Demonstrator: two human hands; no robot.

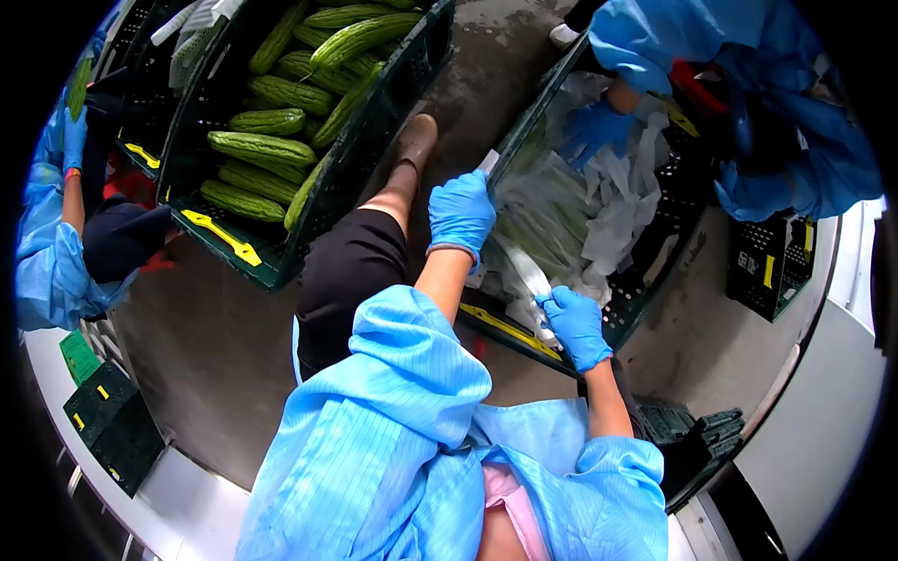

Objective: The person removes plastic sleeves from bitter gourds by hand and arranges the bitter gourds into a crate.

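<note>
My left hand (461, 213), in a blue glove, is closed beside the near left wall of a dark green crate (513, 140). A white piece shows just above its fingers; whether it is held cannot be made out. Over the crate's near end, my right hand (575, 327), gloved too, pinches a narrow bunched strip of white plastic film (529, 271). That strip runs up toward the left hand. Inside the crate lie crumpled translucent plastic sheets (622, 210), with pale green shapes blurred beneath them.
A second crate (257, 266) at the left holds several bitter melons (281, 93). Across the film-filled crate, a co-worker's gloved hand (599, 131) rests on the plastic. Another person (56, 234) at the far left holds a green vegetable (79, 89). Folded crates (697, 439) lie lower right.
</note>
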